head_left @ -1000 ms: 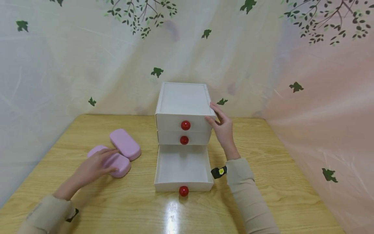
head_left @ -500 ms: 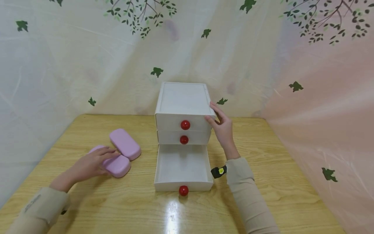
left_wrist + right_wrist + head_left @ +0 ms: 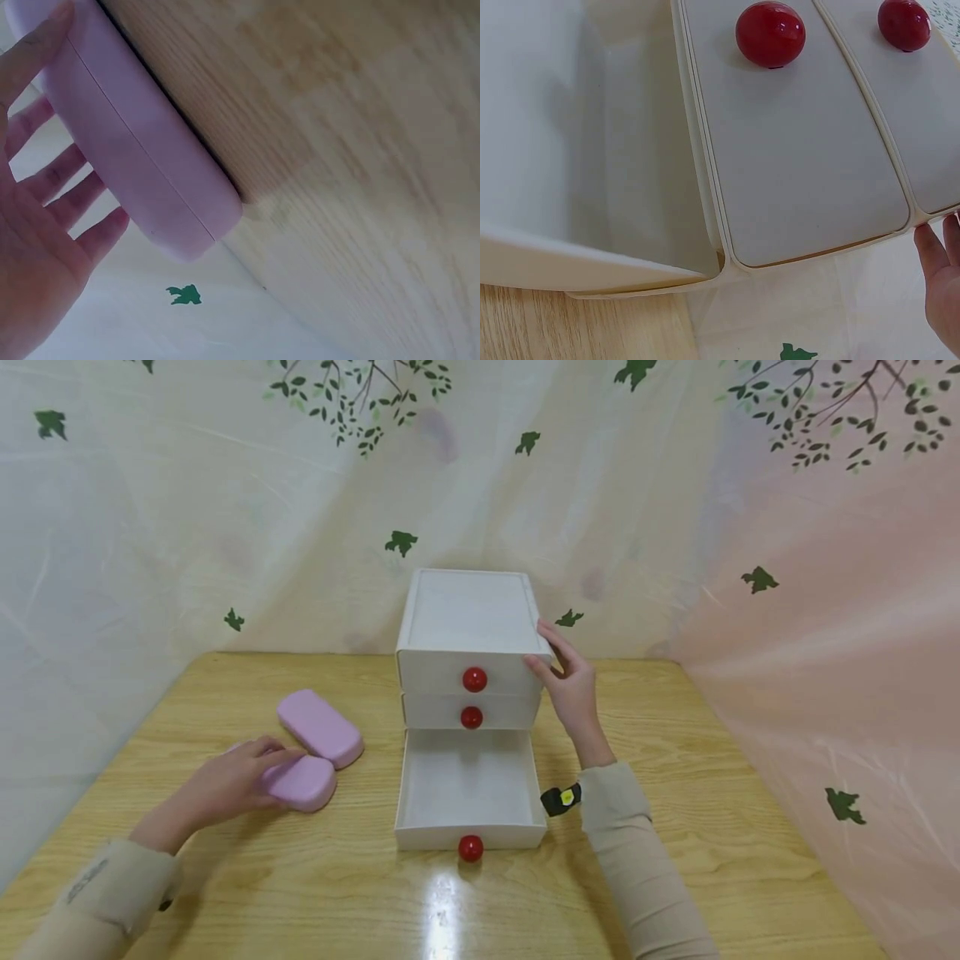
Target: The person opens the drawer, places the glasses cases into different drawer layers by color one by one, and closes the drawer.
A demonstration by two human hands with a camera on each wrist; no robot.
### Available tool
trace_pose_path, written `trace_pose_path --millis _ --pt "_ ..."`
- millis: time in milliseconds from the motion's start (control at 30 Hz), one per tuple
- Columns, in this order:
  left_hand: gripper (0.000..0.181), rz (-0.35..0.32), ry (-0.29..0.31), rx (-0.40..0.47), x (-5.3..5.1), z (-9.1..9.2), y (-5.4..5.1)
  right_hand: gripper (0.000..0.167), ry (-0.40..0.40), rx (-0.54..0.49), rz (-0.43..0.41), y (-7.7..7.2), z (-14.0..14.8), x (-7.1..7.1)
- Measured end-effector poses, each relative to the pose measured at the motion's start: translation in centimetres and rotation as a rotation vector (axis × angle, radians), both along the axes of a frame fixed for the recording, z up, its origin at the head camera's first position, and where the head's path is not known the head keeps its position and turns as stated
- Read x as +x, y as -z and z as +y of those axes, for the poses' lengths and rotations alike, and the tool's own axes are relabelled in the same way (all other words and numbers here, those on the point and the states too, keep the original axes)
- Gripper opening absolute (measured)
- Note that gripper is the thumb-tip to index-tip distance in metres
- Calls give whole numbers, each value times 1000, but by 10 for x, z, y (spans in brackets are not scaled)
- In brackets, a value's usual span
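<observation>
In the head view my left hand (image 3: pixel 228 781) lies over a lilac glasses case (image 3: pixel 303 782) on the table, gripping its near-left part. The left wrist view shows the thumb on the seamed side of that glasses case (image 3: pixel 142 142) and the other fingers along its top edge. A second lilac glasses case (image 3: pixel 318 727) lies just behind it. My right hand (image 3: pixel 573 689) touches the upper right corner of a white drawer cabinet (image 3: pixel 472 610) with nearly straight fingers. The cabinet's bottom drawer (image 3: pixel 468 839) is pulled out and holds nothing; its two upper drawers are closed.
Each drawer has a round red knob (image 3: pixel 471 848). The wooden table (image 3: pixel 337 893) extends around the cabinet. Behind and at the sides hangs a pale leaf-printed curtain (image 3: pixel 300 527). Dark bands sit at both wrists.
Over the last second my left hand has shifted slightly left, and its thumb has moved from the case's front out of the head camera's sight. My right hand and the cabinet stay put.
</observation>
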State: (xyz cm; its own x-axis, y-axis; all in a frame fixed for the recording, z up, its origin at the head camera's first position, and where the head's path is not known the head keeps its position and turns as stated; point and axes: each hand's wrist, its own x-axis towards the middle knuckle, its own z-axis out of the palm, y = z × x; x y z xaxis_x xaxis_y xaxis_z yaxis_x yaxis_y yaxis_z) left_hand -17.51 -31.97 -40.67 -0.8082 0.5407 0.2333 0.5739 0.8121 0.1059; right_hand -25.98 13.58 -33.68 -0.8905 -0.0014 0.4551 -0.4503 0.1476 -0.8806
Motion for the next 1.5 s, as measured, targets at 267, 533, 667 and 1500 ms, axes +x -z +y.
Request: trace_pose_path --millis 267,533,667,1500 --pt "66 -6 -104 -68 12 9 -4 50 7 3 11 -1 0 -1" --pt "70 52 -80 -92 19 3 0 50 11 9 11 -1 0 -1" --pt "76 44 -53 -64 21 -2 3 50 16 12 11 -1 0 -1" --pt "73 -83 -43 15 28 -8 5 51 17 5 -10 0 -1 0"
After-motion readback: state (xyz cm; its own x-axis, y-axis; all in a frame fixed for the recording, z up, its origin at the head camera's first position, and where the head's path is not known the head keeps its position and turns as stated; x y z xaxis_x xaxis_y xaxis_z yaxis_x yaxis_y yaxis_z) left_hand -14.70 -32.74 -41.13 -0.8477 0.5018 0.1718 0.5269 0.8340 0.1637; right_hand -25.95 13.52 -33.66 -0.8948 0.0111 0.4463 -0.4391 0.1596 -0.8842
